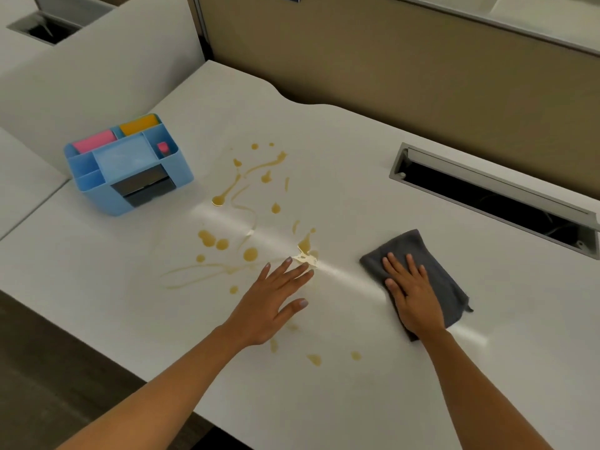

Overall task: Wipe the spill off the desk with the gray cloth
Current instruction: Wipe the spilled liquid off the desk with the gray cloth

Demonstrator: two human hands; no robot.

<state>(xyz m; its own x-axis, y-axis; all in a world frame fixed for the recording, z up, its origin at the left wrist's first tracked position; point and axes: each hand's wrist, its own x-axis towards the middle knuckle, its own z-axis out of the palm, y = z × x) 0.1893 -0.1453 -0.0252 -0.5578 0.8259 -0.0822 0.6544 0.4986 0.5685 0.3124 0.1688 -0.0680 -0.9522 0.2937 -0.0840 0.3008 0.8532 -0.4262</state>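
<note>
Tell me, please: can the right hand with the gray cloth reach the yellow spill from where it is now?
Probably yes. The right hand lies flat on the gray cloth, and the bare desk between it and the spill holds nothing. Only the left hand rests on the spill's near edge.

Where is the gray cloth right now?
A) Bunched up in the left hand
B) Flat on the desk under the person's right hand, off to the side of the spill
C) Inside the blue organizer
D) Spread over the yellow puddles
B: the gray cloth lies flat beneath the right hand, beside the spill, while the left hand is bare.
</note>
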